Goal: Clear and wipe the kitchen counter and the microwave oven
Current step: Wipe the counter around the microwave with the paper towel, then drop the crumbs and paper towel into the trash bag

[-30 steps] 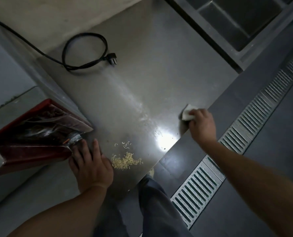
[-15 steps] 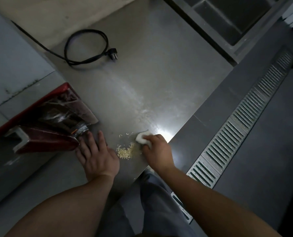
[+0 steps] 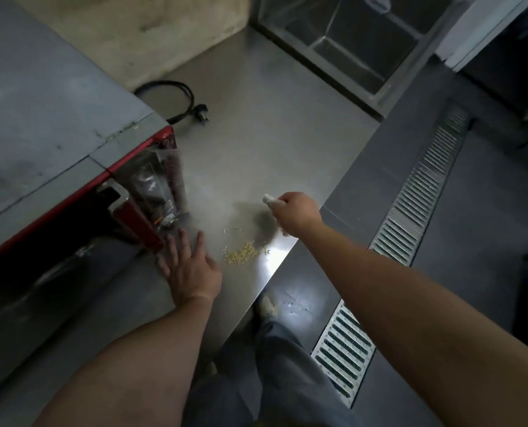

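Note:
A steel counter (image 3: 272, 143) runs from the wall to its front edge near me. A small heap of yellow crumbs (image 3: 244, 255) lies near that edge. My right hand (image 3: 298, 212) is shut on a white cloth (image 3: 268, 199), raised a little above the counter, up and to the right of the crumbs. My left hand (image 3: 188, 269) lies flat with fingers spread on the counter, just left of the crumbs. It touches the front corner of the grey and red microwave oven (image 3: 71, 149), whose door stands open.
A black power cord with plug (image 3: 191, 103) lies coiled on the counter by the wall. A steel sink (image 3: 358, 41) sits at the far right end. A metal floor drain grate (image 3: 410, 217) runs along the dark floor. My trouser leg and shoe (image 3: 267, 306) show below the counter edge.
My right hand swept the cloth left to the crumbs, then drew back up and right, lifted off the counter. The crumb heap is tighter. My left hand stayed beside the microwave.

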The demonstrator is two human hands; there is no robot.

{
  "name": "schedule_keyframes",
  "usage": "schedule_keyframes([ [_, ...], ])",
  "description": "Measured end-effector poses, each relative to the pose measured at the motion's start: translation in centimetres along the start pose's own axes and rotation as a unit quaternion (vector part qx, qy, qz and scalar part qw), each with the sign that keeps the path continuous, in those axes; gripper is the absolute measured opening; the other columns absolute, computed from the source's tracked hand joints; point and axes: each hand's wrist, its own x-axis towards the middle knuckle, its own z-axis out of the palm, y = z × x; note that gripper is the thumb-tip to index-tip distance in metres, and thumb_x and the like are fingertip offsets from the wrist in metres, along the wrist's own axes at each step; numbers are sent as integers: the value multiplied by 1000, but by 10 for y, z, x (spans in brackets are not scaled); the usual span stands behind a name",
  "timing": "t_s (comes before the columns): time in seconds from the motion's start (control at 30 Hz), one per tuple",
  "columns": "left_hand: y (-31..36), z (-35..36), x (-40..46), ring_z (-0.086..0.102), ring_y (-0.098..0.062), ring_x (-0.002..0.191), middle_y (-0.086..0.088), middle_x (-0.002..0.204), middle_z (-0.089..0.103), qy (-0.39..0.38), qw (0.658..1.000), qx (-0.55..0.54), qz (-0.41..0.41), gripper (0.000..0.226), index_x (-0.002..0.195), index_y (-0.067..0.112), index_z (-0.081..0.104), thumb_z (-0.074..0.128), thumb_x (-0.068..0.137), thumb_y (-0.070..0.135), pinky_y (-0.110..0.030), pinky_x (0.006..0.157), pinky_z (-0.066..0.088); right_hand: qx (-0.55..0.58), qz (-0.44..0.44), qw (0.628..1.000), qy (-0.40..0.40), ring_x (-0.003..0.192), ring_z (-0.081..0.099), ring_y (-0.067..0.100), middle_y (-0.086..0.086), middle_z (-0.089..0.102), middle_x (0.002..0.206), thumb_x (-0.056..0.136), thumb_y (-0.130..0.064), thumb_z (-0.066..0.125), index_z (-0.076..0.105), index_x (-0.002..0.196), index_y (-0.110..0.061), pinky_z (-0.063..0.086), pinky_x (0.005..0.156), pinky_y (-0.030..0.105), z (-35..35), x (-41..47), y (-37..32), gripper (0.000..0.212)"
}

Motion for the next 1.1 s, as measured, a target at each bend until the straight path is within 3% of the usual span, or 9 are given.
schedule_keyframes([
  [0.07, -8, -10, 2, 3, -22, 153, 0, 166, 19, -6, 1000, -19, 9, 53, 149, 32, 43, 44, 97, 27, -43, 121, -1, -39, 10, 999, -22, 56, 70, 19, 6, 69, 59, 93, -58, 51, 67, 80, -11, 49, 61, 23, -4, -9, 5, 51],
  [0.13, -9, -26, 4, 35, -27, 141, -6, 148, 49, -10, 998, -50, 40, 39, 121, 24, 69, 44, 91, 27, -39, 115, 27, -96, 21, 994, -44, 66, 71, 19, 8, 72, 64, 95, -56, 49, 70, 81, -8, 50, 67, 24, -5, -21, 12, 54],
  [0.17, -6, -37, 4, 50, -30, 123, -7, 130, 63, -16, 997, -50, 64, 31, 98, 20, 71, 43, 89, 28, -37, 100, 41, -141, 21, 988, -55, 72, 70, 20, 9, 73, 70, 95, -53, 48, 72, 83, -8, 49, 69, 26, -7, -27, 17, 53],
  [0.23, 8, -60, -3, 60, -34, 98, -8, 104, 69, -20, 993, -22, 113, 22, 78, 15, 59, 44, 89, 27, -34, 75, 46, -237, 15, 967, -96, 67, 65, 17, 4, 71, 65, 98, -48, 45, 76, 84, -7, 45, 69, 25, -10, -42, 26, 53],
  [0.4, 46, -97, -16, 60, -32, 105, -7, 113, 67, 15, 981, 46, 186, 30, 108, 17, 69, 44, 95, 26, -35, 84, 47, -284, 25, 954, -95, 52, 63, 14, 1, 63, 48, 95, -54, 41, 69, 55, -10, 41, 54, 24, -25, -63, 58, 66],
  [0.73, 177, -96, -57, 64, -30, 89, -10, 96, 69, -52, 932, 216, 287, 65, 96, 16, 68, 28, 98, 67, -36, 75, 49, -264, 88, 958, -63, 56, 56, 17, 4, 63, 62, 94, -56, 46, 61, 57, -12, 45, 65, 28, -125, -52, 171, 60],
  [0.83, 242, -77, -80, 66, -28, 89, -8, 94, 69, -61, 916, 245, 311, 70, 93, 17, 70, 25, 95, 71, -35, 72, 48, -222, 119, 967, -39, 79, 65, 24, 8, 65, 74, 93, -62, 45, 59, 64, -9, 50, 76, 30, -170, -45, 227, 62],
  [0.93, 317, -58, -94, 67, -28, 90, -7, 94, 70, -55, 892, 279, 353, 70, 93, 18, 70, 26, 92, 72, -35, 72, 47, -195, 156, 968, -5, 99, 66, 30, 13, 70, 99, 91, -66, 46, 69, 93, -5, 47, 77, 31, -221, -36, 289, 65],
  [1.1, 434, -23, -108, 65, -28, 98, -8, 101, 71, -48, 854, 335, 395, 67, 99, 17, 72, 29, 92, 68, -42, 87, 43, -178, 207, 962, 27, 101, 64, 30, 11, 68, 109, 92, -57, 55, 67, 104, -8, 47, 77, 32, -301, -28, 371, 52],
])
